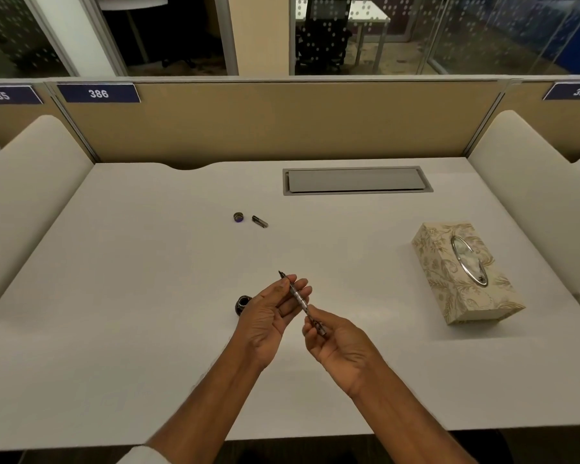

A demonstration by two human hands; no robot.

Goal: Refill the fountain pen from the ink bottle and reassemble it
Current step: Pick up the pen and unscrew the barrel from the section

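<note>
Silver fountain pen (298, 298) pinched in left grip (268, 313), rear end in right grip (335, 343), ink bottle (242, 304) beside left.

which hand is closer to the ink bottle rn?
Left. The left hand sits right beside the ink bottle, partly overlapping it; the right hand is farther right, past the pen.

Both hands (302, 316) gripping fountain pen (298, 298), open ink bottle (243, 304) beside
</note>
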